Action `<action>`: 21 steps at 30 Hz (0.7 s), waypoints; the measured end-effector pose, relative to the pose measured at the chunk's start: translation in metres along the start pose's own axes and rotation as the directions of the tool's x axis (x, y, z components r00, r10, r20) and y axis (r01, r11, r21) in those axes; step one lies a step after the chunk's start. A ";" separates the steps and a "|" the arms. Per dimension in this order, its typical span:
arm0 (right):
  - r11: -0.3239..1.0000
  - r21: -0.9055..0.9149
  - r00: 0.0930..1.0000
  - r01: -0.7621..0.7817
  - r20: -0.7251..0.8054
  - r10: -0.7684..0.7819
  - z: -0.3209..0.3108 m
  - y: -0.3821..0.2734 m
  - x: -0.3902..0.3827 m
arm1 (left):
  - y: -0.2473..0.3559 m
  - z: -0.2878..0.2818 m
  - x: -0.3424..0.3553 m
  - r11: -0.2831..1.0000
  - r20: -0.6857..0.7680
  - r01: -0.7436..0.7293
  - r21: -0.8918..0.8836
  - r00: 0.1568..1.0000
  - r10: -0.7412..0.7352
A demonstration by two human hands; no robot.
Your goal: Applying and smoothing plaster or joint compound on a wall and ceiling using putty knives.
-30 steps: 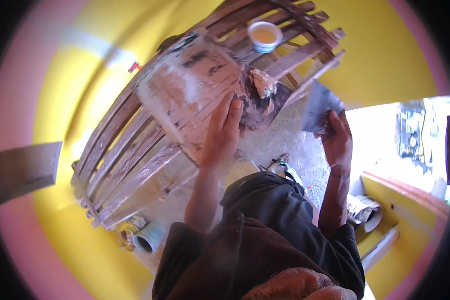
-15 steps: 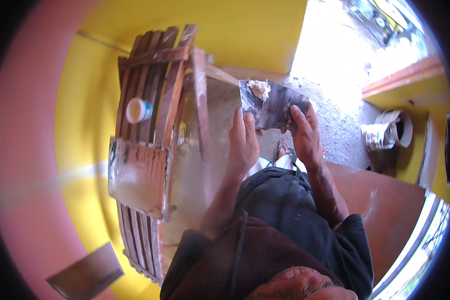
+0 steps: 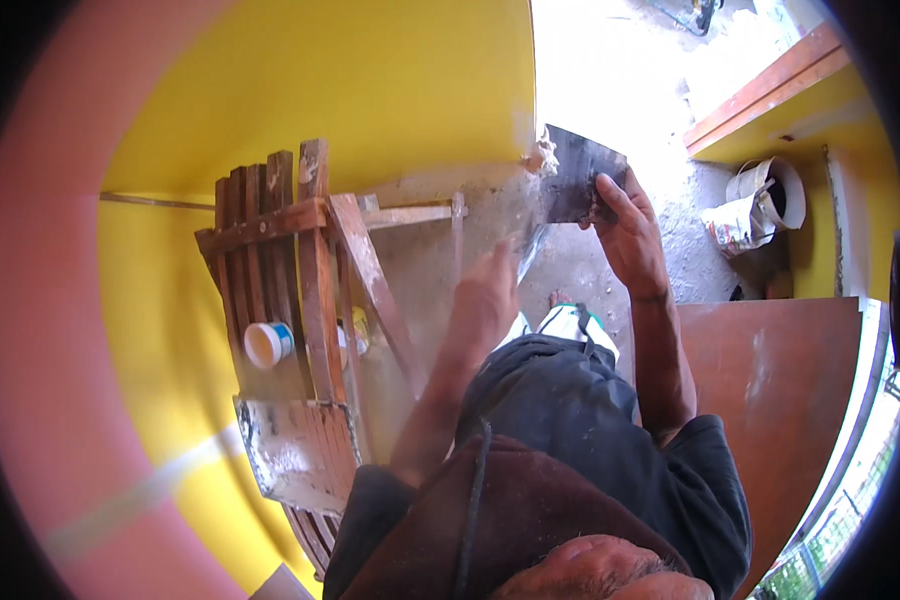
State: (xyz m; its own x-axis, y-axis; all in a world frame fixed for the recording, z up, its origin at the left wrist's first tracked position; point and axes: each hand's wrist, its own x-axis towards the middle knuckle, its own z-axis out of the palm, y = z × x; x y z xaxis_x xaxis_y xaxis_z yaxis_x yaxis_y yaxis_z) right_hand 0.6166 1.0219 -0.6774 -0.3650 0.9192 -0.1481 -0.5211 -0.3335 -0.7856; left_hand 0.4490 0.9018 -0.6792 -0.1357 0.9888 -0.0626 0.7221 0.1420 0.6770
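My right hand (image 3: pixel 625 225) grips a flat dark square blade (image 3: pixel 578 160), thumb on its face. A pale, ragged lump of putty-like material (image 3: pixel 545 152) clings to the blade's left edge. My left hand (image 3: pixel 485 290), blurred, holds a shiny flat blade (image 3: pixel 530 250), seen nearly edge-on, just below and left of the dark blade. To the left stands a slatted wooden bench (image 3: pixel 315 300), tilted in view, with a white and blue cup (image 3: pixel 268 345) and a smeared pale board (image 3: pixel 295 450) on it.
Yellow walls (image 3: pixel 350 80) with a pink band surround the bench. A bright doorway (image 3: pixel 610 60) is ahead. White buckets (image 3: pixel 760 205) lie at the right by a low yellow wall. A reddish-brown panel (image 3: pixel 760 400) is at lower right, and gritty floor (image 3: pixel 600 280) lies by my feet.
My view has turned, shifting the bench down and left. The two blades, side by side half a second ago, are now angled apart: the right one raised, the left one lower and edge-on.
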 end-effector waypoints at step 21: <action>0.766 -0.640 0.988 -0.063 -0.149 -0.043 0.043 -0.028 0.028 | -0.056 -0.033 0.092 0.673 0.185 0.263 -0.691 0.965 -0.186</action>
State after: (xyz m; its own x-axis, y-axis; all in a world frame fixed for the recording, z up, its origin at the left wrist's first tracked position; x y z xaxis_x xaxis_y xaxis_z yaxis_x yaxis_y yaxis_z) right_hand 0.5880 1.0478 -0.6341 -0.2231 0.9536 -0.2023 0.1180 -0.1796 -0.9767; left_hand 0.3735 0.9832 -0.6984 -0.1397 0.9363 -0.3223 -0.0181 0.3231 0.9462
